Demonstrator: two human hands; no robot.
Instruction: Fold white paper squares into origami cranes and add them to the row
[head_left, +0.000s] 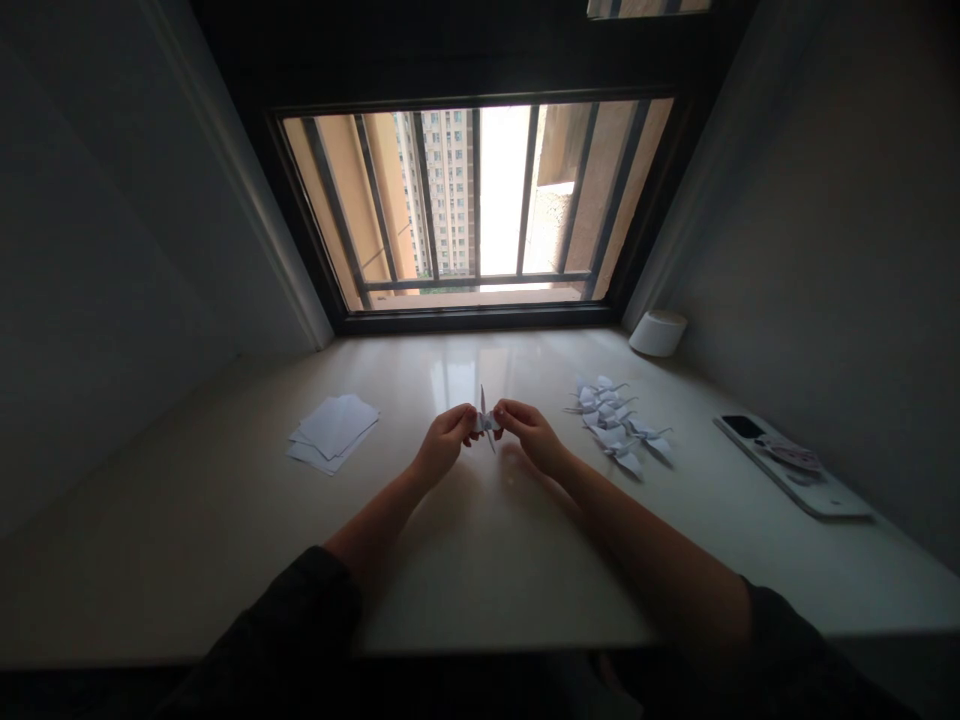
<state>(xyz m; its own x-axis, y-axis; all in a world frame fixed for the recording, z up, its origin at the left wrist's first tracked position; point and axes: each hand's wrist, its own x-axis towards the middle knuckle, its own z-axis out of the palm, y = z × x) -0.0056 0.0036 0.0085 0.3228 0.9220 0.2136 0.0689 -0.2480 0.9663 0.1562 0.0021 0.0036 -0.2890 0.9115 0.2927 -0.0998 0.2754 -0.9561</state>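
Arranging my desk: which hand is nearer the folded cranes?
Right. The right hand is just left of the folded cranes; the left hand lies farther left, across the paper piece both pinch.

barred window (480, 205) (bright daylight) | dim grey walls (840, 220) | pale glossy sill (225, 520)
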